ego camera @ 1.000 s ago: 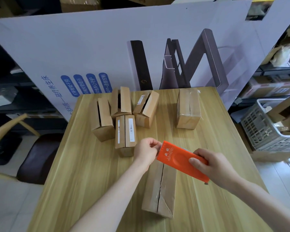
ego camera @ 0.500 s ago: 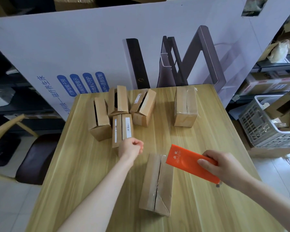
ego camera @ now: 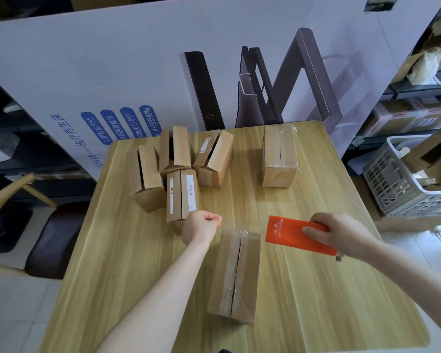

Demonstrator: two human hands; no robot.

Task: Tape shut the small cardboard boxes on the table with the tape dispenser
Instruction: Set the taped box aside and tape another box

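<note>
A long cardboard box (ego camera: 236, 273) with clear tape along its seam lies in front of me on the wooden table (ego camera: 117, 263). My right hand (ego camera: 341, 231) grips the orange tape dispenser (ego camera: 294, 236) just right of that box's far end. My left hand (ego camera: 201, 226) is a closed fist with nothing visible in it, at the near end of a labelled box (ego camera: 181, 193). Three more small boxes (ego camera: 148, 177) (ego camera: 176, 151) (ego camera: 215, 161) with raised flaps cluster at the far left. Another taped box (ego camera: 279, 155) rests at the far right.
A big printed white board (ego camera: 163, 72) stands along the table's far edge. A grey plastic crate (ego camera: 402, 184) with cardboard sits on the floor to the right. A dark chair seat (ego camera: 54, 238) is at the left. Shelves with packages line the right side.
My left hand let go of the dispenser's end and moved left to the labelled box. My right hand carried the dispenser to the right, off the near box.
</note>
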